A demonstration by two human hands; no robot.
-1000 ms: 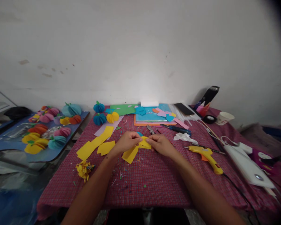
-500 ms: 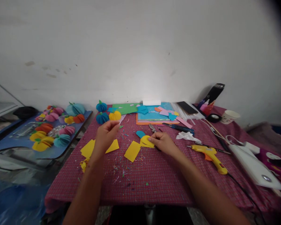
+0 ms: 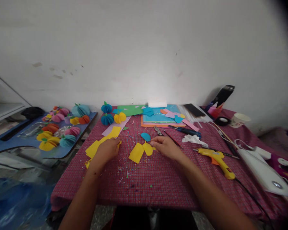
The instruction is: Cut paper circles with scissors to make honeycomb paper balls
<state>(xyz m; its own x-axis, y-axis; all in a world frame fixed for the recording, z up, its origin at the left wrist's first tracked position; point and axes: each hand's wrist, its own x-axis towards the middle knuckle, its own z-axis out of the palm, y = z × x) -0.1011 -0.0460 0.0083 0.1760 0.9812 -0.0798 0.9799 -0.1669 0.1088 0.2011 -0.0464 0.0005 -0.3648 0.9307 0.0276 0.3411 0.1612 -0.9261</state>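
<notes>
My left hand (image 3: 107,149) is low over the table with its fingers curled together on a piece of yellow paper; a yellow edge shows beside the fingertips. More yellow paper (image 3: 92,149) lies under and beside this hand. My right hand (image 3: 166,146) pinches at the edge of a rounded yellow paper cutout (image 3: 148,149), its fingertips partly covering the contact. Left of the cutout lies a yellow paper rectangle (image 3: 136,153), and just above it a blue paper oval (image 3: 145,136). Small paper scraps (image 3: 123,172) are scattered between my forearms.
Paper pumpkins (image 3: 107,119) stand at the back left; several more cover the blue side table (image 3: 60,154). Paper sheets (image 3: 158,118), pliers (image 3: 158,130) and a phone (image 3: 194,110) lie behind my hands. To the right are a yellow glue gun (image 3: 216,158), tissue (image 3: 193,139) and a paper cup (image 3: 240,119).
My left hand has come down from above the table onto the yellow paper. The yellow cutout at my right hand now lies flatter and shows more fully. The view has shifted slightly.
</notes>
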